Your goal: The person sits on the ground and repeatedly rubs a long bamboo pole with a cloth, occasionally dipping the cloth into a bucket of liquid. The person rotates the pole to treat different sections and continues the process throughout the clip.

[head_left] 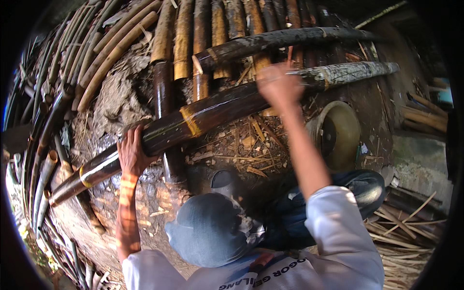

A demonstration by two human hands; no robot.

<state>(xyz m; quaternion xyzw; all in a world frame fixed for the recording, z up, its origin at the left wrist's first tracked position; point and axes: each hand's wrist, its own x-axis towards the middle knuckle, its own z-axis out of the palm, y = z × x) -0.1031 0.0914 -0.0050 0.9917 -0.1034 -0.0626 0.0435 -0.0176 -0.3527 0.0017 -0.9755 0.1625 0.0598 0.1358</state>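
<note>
A long, dark, wet-looking bamboo pole (217,113) slants across in front of me, from lower left to upper right. It has yellowish bands at its joints and a pale, blotchy far right end. My left hand (134,151) grips it left of the middle, fingers laid over the top and thumb along the near side. Further right, my right hand (280,88) is closed in a fist at the pole. Motion blurs that hand, and whatever it holds, if anything, is hidden. Beneath the pole stands an upright-looking dark bamboo piece (165,92), glossy on its surface.
Another dark bamboo pole (270,41) lies beyond, over a row of yellow-brown bamboo lengths (183,38). Curved poles (118,55) crowd the left. A pale round bucket (349,130) sits at right, near my bent knee (365,191). Split strips (406,232) lie lower right; shavings litter the ground.
</note>
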